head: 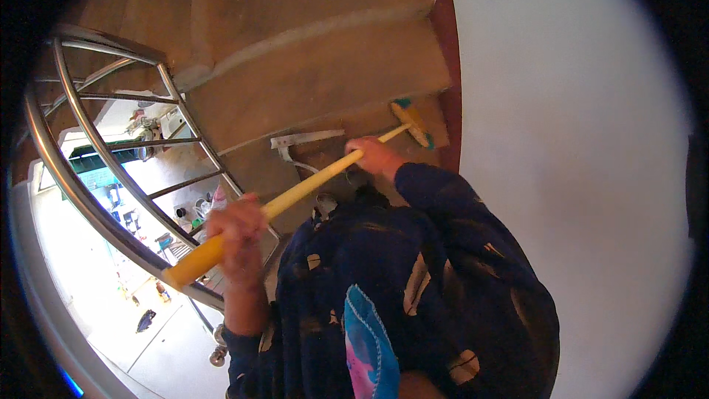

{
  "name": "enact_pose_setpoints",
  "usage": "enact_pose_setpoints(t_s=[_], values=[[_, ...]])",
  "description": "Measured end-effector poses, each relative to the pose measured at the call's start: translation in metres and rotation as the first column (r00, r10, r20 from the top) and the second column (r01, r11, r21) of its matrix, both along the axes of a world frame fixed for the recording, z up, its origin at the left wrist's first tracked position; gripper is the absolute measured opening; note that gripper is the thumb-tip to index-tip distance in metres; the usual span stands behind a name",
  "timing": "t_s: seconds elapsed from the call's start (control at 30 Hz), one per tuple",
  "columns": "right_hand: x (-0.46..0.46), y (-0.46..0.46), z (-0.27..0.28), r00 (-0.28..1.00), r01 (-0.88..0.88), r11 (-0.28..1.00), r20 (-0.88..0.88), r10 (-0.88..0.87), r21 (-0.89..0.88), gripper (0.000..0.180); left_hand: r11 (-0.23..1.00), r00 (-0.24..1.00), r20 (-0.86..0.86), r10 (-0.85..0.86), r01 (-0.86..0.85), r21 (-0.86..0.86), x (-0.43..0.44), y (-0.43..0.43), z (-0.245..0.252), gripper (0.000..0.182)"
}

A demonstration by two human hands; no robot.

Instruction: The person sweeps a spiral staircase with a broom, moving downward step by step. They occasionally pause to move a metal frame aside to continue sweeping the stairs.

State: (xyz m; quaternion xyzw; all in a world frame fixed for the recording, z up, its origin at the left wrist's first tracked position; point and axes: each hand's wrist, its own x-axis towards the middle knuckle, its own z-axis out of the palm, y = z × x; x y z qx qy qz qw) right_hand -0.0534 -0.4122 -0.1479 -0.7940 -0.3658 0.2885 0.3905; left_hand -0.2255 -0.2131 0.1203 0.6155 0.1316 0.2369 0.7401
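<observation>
Both hands are closed around the long yellow handle [310, 184] of a push broom, which slants across in front of my body. My left hand [238, 230], slightly blurred, grips near the handle's upper end. Further down, my right hand [378, 155] holds it closer to the head. The broom head [411, 122], yellow with green bristles at its ends, rests on a brown stair step by the wall. Left of the right hand, a pale flat strip [307, 138] with a bent arm lies low on the stairs; what it is I cannot tell.
Brown stairs [310, 77] curve away ahead of me. A stainless steel railing [105, 160] runs along the left, near the handle's end. On the right rises a white wall [554, 149] with dark red skirting [451, 66]. Through the railing, a bright lower floor [160, 338] shows.
</observation>
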Motion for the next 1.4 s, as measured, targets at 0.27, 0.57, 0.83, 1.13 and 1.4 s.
enact_pose_setpoints(t_s=[0.27, 0.57, 0.83, 1.13, 1.4], values=[[-0.048, 0.068, 0.052, 0.976, -0.217, 0.963, 0.028, 0.215, 0.158, 0.023, 0.944, 0.885, 0.342, -0.316, 0.258, 0.205, -0.024, 0.046, 0.076, 0.029], [0.019, -0.201, 0.174, 0.471, 0.627, 0.776, 0.828, -0.305, -0.07, 0.046, 0.966, 0.87, 0.428, -0.244, 0.256, 0.03, 0.022, 0.048, 0.042, 0.029], [-0.069, -0.392, 0.292, -0.004, 0.994, 0.109, 0.977, 0.212, -0.019, 0.057, 0.937, 0.876, 0.368, -0.312, 0.347, -0.033, 0.061, 0.074, 0.051, 0.034], [-0.076, -0.435, 0.275, -0.003, 0.986, 0.151, 0.911, 0.413, -0.065, 0.065, 0.879, 0.821, 0.4, -0.406, 0.471, -0.073, 0.075, 0.079, 0.062, 0.032], [-0.071, -0.426, 0.278, -0.026, 0.975, 0.222, 0.968, 0.25, -0.031, 0.063, 0.909, 0.804, 0.489, -0.338, 0.414, -0.052, 0.015, 0.046, 0.049, 0.031]])
